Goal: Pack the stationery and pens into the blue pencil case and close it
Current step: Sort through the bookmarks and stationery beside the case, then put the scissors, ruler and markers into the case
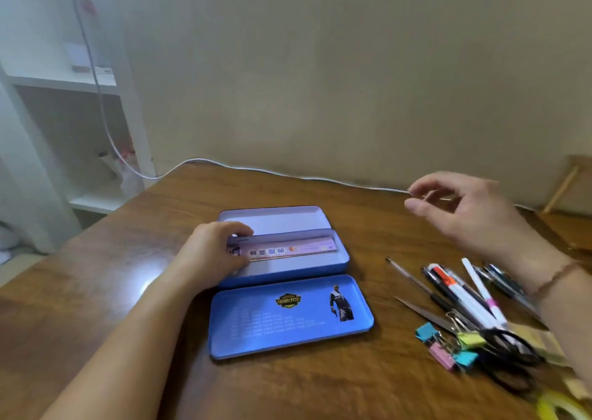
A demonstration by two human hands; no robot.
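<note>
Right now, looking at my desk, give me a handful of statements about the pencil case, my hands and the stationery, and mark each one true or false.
1. The blue pencil case lies open on the wooden table. True.
2. A pink ruler lies in the case. True.
3. The left hand is raised in the air, away from the case. False: it rests on the left end of the case; the right hand is the raised one.
4. The pens are already in the case. False: they lie on the table right of it.
5. The binder clips lie beside black-handled scissors. True.
6. The right hand grips a pen. False: its fingers are loosely spread, holding no pen.
</note>
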